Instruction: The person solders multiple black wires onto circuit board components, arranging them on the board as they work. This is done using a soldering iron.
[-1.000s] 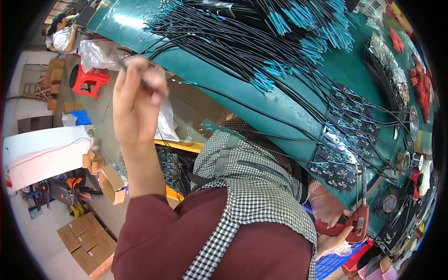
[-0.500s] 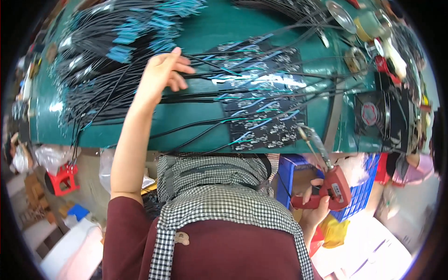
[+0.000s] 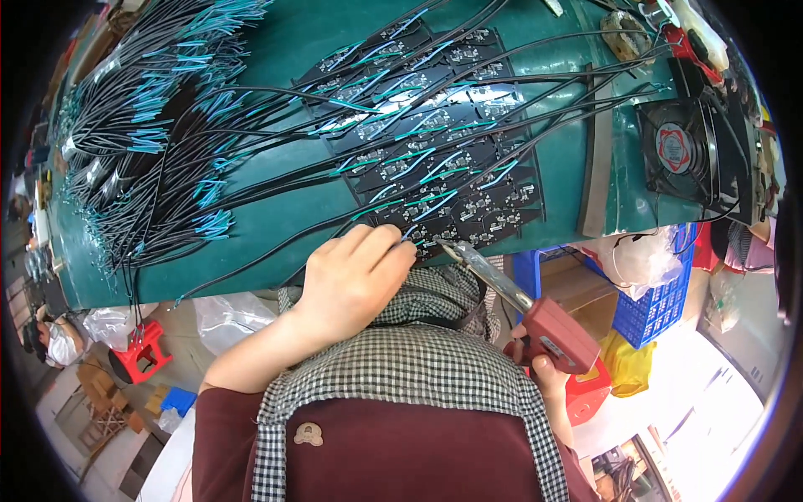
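Left hand (image 3: 355,280): fingers curled and pressed together at the tips, pinching the end of a black wire (image 3: 251,259) against the near row of circuit boards (image 3: 435,180); judged from the grip, it steadies the wire end so it does not shift under the hot tip.
Right hand (image 3: 544,368): closed around the red handle of a soldering iron (image 3: 523,305), held low at the worktop's near edge so the long shaft angles up and to the left.
Iron tip: it lies just beside the left fingertips, at the edge of the boards; whether it touches the joint cannot be told.
Circuit boards: small black panels laid edge to edge in a slanted block on the green worktop (image 3: 276,58), each with a thin wire running off it.
Wires: black, with teal sleeves near their ends; they fan out to the left into a thick loose bundle (image 3: 142,142), likely to keep finished leads out of the working area.
Fan (image 3: 677,151): a black square fan sits at the worktop's right end, facing the boards.
Apron (image 3: 393,368): checked cloth over a maroon top, directly below the hands.
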The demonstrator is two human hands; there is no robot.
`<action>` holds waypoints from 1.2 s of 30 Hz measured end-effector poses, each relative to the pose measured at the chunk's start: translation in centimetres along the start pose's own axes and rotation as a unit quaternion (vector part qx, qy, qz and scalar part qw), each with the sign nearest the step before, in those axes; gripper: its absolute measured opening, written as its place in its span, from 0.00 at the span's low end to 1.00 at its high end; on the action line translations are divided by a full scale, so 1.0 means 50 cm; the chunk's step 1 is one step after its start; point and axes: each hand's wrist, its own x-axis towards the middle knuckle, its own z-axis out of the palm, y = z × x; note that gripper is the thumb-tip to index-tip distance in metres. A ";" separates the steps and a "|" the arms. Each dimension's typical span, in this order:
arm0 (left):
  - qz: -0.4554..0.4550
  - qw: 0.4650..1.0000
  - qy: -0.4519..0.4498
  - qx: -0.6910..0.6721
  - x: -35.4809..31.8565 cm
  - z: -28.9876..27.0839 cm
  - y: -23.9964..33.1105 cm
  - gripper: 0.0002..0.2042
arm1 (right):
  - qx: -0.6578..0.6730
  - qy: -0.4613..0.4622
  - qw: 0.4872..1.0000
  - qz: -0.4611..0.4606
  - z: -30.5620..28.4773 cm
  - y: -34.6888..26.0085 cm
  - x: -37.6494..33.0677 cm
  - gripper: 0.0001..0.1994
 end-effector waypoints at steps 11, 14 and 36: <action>-0.141 0.986 0.032 -0.089 0.012 0.034 0.014 0.07 | -0.009 -0.016 0.999 0.035 -0.004 0.007 0.015 0.36; -0.163 0.981 0.031 -0.095 0.014 0.036 0.019 0.06 | -0.013 -0.010 0.999 0.032 0.002 0.003 0.018 0.36; -0.153 0.986 0.016 -0.061 0.020 0.027 0.022 0.06 | -0.011 0.089 0.995 -0.053 0.019 -0.016 0.018 0.39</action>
